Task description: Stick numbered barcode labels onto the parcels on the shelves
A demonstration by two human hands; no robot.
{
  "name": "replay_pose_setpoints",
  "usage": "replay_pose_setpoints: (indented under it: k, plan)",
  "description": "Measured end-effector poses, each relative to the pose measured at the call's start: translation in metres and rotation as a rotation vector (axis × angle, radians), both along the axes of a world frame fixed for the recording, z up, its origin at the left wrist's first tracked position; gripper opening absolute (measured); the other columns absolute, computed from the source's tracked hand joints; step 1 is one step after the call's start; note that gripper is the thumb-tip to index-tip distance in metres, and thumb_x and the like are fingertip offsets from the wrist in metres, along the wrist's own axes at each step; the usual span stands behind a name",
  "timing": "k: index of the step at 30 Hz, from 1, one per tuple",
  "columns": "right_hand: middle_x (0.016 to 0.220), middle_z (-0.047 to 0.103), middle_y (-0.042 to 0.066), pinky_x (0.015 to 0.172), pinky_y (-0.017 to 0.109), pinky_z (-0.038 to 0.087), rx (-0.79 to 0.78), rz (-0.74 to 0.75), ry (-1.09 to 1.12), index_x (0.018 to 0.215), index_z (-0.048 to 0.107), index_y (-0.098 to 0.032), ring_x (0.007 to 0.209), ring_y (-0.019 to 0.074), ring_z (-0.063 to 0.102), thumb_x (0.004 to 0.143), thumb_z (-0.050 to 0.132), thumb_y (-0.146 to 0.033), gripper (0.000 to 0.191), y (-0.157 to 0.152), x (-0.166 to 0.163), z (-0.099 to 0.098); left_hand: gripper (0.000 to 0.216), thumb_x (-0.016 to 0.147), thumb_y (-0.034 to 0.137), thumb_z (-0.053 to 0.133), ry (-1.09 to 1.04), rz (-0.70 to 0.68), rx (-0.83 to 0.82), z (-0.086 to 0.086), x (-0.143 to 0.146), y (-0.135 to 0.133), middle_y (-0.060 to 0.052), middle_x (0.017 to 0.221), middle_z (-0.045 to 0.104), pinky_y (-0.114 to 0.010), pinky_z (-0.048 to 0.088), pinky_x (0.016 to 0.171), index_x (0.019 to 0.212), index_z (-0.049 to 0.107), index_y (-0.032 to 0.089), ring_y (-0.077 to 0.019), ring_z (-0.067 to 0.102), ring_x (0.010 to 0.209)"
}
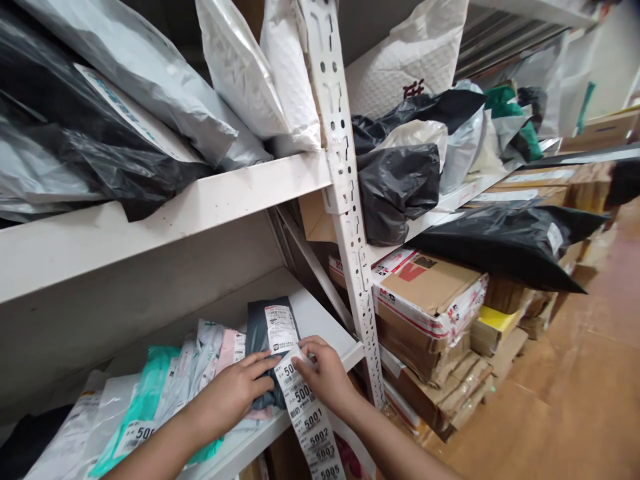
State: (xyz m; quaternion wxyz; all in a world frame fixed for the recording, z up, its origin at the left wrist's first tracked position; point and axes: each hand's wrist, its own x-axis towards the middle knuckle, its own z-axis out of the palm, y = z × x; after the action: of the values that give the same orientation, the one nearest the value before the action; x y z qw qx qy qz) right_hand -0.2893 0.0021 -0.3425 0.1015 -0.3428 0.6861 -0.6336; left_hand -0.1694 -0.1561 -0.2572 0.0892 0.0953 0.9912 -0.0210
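A dark grey parcel bag with a white shipping label lies on the lower white shelf. My left hand rests on the bag, its fingers pressing the top end of a long strip of numbered stickers. My right hand pinches the same strip at its upper end, against the bag. The strip hangs down past the shelf edge, printed with numbers such as 5001 and 5002. To the left of the bag lie several soft parcels in white, pink and teal.
The upper shelf holds black, grey and white mailer bags. A perforated white upright post stands just right of my hands. Beyond it are stacked cardboard boxes, a large black bag and a brown floor.
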Motion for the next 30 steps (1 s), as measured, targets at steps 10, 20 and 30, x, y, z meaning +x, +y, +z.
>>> replay_pose_setpoints:
  k: [10,20,30]
  plan:
    - [0.08,0.061,0.005,0.069,0.03,0.044,-0.205,0.108,-0.28,0.078,0.052,-0.018,0.076,0.0195,0.055,0.071,0.056,-0.04,0.023,-0.019,0.007,-0.02,0.02,0.091,0.035,0.04,0.032,0.216,0.259,0.017,0.001,0.016,-0.005,0.123,0.052,-0.038,0.038,0.101,0.09,0.054,0.022,-0.0229,0.042,0.119]
    - [0.069,0.05,0.001,0.058,0.026,0.037,-0.194,0.188,-0.315,0.069,0.053,-0.018,0.065,0.0146,0.045,0.068,0.061,-0.048,0.031,-0.017,0.012,-0.011,0.024,0.082,0.044,0.052,0.107,0.424,0.649,0.0,-0.018,0.003,0.0,0.091,0.059,-0.029,0.039,0.086,0.089,0.05,0.021,-0.0172,0.053,0.092]
    - [0.071,0.046,0.002,0.065,0.028,0.037,-0.208,0.046,-0.223,0.055,0.045,-0.018,0.068,0.015,0.045,0.072,0.057,-0.052,0.039,-0.023,0.02,-0.015,0.026,0.082,0.045,0.053,0.069,0.391,0.645,-0.002,-0.02,-0.002,0.0,0.087,0.062,-0.027,0.04,0.081,0.082,0.056,0.019,-0.0169,0.056,0.088]
